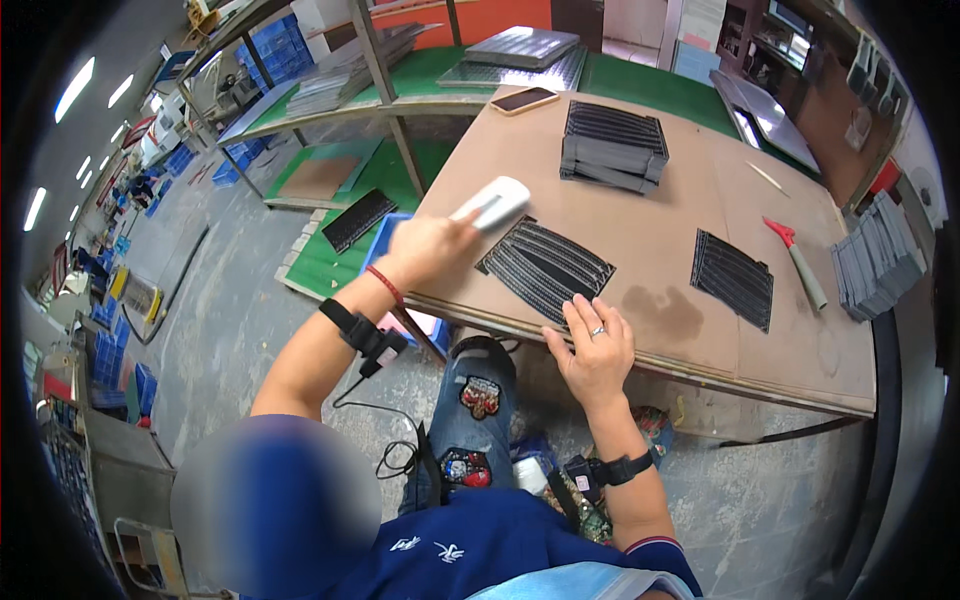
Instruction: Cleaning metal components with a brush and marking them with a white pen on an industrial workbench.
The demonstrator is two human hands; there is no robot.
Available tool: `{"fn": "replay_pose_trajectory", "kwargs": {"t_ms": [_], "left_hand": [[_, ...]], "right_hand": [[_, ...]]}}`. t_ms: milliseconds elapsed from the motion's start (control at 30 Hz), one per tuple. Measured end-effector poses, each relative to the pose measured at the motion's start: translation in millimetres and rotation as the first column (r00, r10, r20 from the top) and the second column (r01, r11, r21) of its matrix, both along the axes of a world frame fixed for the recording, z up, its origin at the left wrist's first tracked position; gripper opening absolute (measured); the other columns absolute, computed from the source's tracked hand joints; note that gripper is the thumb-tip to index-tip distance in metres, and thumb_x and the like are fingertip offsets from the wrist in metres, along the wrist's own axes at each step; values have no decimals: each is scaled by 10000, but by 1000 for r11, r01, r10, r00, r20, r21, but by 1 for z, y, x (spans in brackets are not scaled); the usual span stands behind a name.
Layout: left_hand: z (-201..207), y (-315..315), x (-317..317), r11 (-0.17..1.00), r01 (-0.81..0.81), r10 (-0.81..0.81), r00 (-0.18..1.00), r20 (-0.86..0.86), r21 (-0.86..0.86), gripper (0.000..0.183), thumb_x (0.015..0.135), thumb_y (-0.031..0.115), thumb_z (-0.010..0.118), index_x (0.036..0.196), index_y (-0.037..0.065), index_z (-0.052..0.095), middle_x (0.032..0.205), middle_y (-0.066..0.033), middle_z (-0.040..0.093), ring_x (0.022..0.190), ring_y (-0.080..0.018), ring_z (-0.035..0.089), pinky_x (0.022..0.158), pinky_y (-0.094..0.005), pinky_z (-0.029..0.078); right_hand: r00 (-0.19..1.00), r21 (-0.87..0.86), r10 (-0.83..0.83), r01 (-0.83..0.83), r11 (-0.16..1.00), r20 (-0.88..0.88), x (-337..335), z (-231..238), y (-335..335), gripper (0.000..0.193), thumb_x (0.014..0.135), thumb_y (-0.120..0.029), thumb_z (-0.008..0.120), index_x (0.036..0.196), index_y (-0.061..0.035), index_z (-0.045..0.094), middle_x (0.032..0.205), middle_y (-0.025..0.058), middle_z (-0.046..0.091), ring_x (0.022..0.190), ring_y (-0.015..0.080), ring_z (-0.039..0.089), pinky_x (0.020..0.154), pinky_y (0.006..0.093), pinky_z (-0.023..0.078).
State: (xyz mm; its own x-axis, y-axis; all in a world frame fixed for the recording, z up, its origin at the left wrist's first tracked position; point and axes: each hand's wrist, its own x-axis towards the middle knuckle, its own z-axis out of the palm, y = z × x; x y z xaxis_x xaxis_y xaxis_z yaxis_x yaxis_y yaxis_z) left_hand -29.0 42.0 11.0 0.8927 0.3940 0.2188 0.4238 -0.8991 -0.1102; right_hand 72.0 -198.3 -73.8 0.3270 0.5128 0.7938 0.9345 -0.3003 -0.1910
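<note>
A black sheet with pale, curved stripes (548, 268) lies near the table's front edge. My left hand (432, 250) is closed around a white, rounded tool (497, 203), held just beyond the sheet's left end. Motion smears the tool, so its exact kind does not show. At the sheet's near right corner rests my right hand (597, 345), its fingers stretched out and touching the edge, with a ring on one finger. Farther right lies a second black striped sheet (733, 280), and a stack of similar sheets (613, 147) stands at the back.
A red-and-pale hand tool (797, 262) and a thin stick (767, 180) lie on the right of the brown table (700, 180). A phone (525, 100) sits at its far left corner. Grey stacked pieces (878, 258) stand beyond the right edge; a blue bin (385, 245) is below left.
</note>
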Motion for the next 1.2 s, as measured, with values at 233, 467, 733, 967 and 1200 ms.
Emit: {"fn": "replay_pose_trajectory", "kwargs": {"t_ms": [233, 467, 733, 967, 1200], "left_hand": [[-33, -34, -21, 898, 437, -440, 885, 156, 54, 390, 868, 392, 570, 1242, 281, 591, 507, -75, 534, 420, -256, 555, 399, -393, 443], [-19, 32, -16, 994, 37, -44, 997, 64, 105, 361, 907, 408, 499, 1216, 243, 586, 533, -89, 580, 459, -289, 601, 406, -412, 457], [-1, -5, 10, 993, 106, -106, 994, 4, 57, 305, 925, 355, 475, 1176, 211, 572, 630, -127, 640, 527, -289, 627, 447, -426, 476], [-26, -16, 19, 859, 512, -510, 850, 132, 20, 394, 897, 398, 530, 1258, 244, 572, 524, -98, 561, 420, -279, 566, 375, -403, 425], [1, 55, 19, 994, -88, 91, 995, 42, -69, 312, 916, 377, 498, 1171, 231, 602, 815, -153, 676, 741, -332, 659, 636, -438, 521]], "right_hand": [[1000, -17, -11, 12, 1000, 3, -2, -2, 5, 362, 751, -335, 710, 984, -60, 680, 1045, 73, 665, 977, 281, 596, 873, 436, 454], [1000, -24, 11, -11, 1000, -4, -2, -3, 8, 365, 757, -337, 709, 991, -59, 680, 1055, 73, 662, 983, 276, 595, 884, 432, 446], [1000, -25, 1, -1, 1000, -11, 0, -1, -2, 360, 758, -334, 708, 993, -63, 683, 1056, 73, 665, 995, 280, 594, 876, 442, 450], [1000, -4, 1, -1, 1000, -10, -3, -4, 6, 352, 718, -289, 746, 988, -70, 687, 1043, 69, 672, 975, 284, 599, 853, 415, 449], [1000, 8, 30, -30, 1000, -8, -2, -2, 6, 361, 715, -300, 750, 992, -78, 684, 1056, 63, 669, 979, 280, 599, 853, 417, 444]]}}
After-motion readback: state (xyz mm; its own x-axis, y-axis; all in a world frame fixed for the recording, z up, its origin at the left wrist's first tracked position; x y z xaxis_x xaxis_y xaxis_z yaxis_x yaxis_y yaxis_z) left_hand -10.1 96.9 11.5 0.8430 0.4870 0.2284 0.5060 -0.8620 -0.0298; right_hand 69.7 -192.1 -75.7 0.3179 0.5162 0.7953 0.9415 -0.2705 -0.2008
